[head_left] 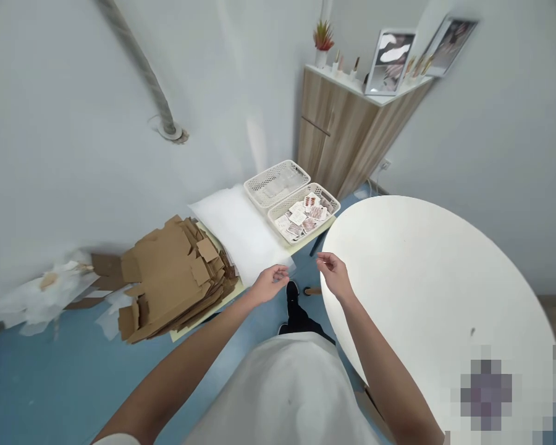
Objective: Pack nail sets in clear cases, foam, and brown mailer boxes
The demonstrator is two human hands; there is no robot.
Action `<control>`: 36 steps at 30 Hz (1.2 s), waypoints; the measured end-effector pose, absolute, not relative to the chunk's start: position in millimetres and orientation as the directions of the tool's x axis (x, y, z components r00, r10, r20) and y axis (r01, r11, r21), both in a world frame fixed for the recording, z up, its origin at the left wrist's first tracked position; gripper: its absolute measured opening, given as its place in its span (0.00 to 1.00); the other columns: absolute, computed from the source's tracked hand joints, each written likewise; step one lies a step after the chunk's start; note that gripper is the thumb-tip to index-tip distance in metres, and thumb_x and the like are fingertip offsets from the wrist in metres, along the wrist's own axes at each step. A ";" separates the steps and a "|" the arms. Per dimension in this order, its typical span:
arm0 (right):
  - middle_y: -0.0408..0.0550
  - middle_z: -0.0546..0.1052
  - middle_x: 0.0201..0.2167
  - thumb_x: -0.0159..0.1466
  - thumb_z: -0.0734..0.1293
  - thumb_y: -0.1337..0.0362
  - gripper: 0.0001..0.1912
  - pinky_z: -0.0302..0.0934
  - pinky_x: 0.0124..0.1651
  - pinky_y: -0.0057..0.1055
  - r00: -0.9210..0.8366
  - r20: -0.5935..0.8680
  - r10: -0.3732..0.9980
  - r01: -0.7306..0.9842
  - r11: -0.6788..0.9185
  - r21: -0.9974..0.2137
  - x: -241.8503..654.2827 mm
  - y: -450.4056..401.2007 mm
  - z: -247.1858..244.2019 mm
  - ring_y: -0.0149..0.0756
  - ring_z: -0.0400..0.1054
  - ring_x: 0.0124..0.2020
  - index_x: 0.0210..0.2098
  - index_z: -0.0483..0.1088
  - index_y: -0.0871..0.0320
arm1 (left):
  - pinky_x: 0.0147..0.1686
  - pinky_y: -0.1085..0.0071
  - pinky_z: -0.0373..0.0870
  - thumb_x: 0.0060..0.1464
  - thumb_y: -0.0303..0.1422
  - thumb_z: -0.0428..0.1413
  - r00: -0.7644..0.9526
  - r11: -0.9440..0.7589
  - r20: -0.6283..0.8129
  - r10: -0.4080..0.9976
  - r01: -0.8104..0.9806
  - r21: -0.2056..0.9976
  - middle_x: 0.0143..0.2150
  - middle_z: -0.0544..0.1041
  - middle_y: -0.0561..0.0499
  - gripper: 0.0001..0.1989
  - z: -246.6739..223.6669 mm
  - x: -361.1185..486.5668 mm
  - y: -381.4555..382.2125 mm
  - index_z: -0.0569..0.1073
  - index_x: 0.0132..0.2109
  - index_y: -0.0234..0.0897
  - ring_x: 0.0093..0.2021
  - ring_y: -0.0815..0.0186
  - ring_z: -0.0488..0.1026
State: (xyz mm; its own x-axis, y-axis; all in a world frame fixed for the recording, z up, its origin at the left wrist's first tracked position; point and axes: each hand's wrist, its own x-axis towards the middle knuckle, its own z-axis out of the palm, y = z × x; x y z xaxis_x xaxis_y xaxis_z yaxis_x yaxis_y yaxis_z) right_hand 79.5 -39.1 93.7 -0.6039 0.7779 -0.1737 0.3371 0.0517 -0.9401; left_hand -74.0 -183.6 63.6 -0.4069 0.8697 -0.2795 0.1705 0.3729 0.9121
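Observation:
My left hand [271, 283] hangs in the air with loosely bent fingers and nothing in it. It is nearest to the front corner of a stack of white sheets [248, 232]. My right hand [334, 274] is held over the left rim of a round white table [426, 259], its fingers slightly curled and apart, also without an object. Beyond both hands, a white plastic basket [272, 216] holds printed cards [298, 216]. A second white basket [248, 185] behind it contains clear, flat pieces.
Flattened cardboard boxes [167, 272] are piled at the left end of the low bench, beside crumpled white wrapping [50, 287] on the floor. A wooden cabinet [338, 130] stands in the corner with a potted plant [323, 40] and frames on top. A pixelated patch covers the lower right.

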 end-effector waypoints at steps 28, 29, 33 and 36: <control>0.55 0.50 0.60 0.60 0.58 0.65 0.15 0.49 0.47 0.44 -0.784 -0.388 0.485 0.615 0.695 -0.373 -74.6 91.5 -7.0 0.53 0.46 0.56 0.47 0.65 0.57 | 0.56 0.61 0.49 0.46 0.35 0.56 -0.423 0.731 -0.631 0.650 0.118 0.673 0.56 0.56 0.40 0.24 -26.6 -179.8 4.6 0.65 0.52 0.34 0.60 0.54 0.51; 0.55 0.50 0.60 0.60 0.58 0.65 0.15 0.49 0.47 0.44 -0.782 -0.388 0.488 0.617 0.693 -0.373 -74.4 90.9 -7.0 0.53 0.46 0.56 0.47 0.64 0.56 | 0.56 0.61 0.50 0.46 0.35 0.56 -0.419 0.719 -0.620 0.663 0.127 0.683 0.55 0.57 0.41 0.24 -28.1 -180.3 3.7 0.65 0.52 0.35 0.59 0.54 0.51; 0.56 0.50 0.60 0.60 0.58 0.63 0.15 0.49 0.47 0.45 -0.783 -0.371 0.500 0.617 0.699 -0.361 -74.9 90.2 -7.7 0.54 0.46 0.56 0.47 0.64 0.57 | 0.54 0.62 0.53 0.47 0.36 0.55 -0.416 0.695 -0.601 0.682 0.114 0.710 0.54 0.57 0.42 0.23 -31.5 -182.8 1.1 0.66 0.51 0.35 0.57 0.55 0.55; 0.57 0.51 0.59 0.60 0.58 0.63 0.16 0.49 0.47 0.45 -0.788 -0.370 0.491 0.609 0.710 -0.355 -75.5 90.4 -8.2 0.53 0.48 0.55 0.47 0.64 0.58 | 0.54 0.62 0.54 0.47 0.37 0.55 -0.416 0.679 -0.601 0.682 0.057 0.732 0.54 0.56 0.42 0.23 -31.6 -183.8 -0.7 0.65 0.51 0.35 0.56 0.56 0.57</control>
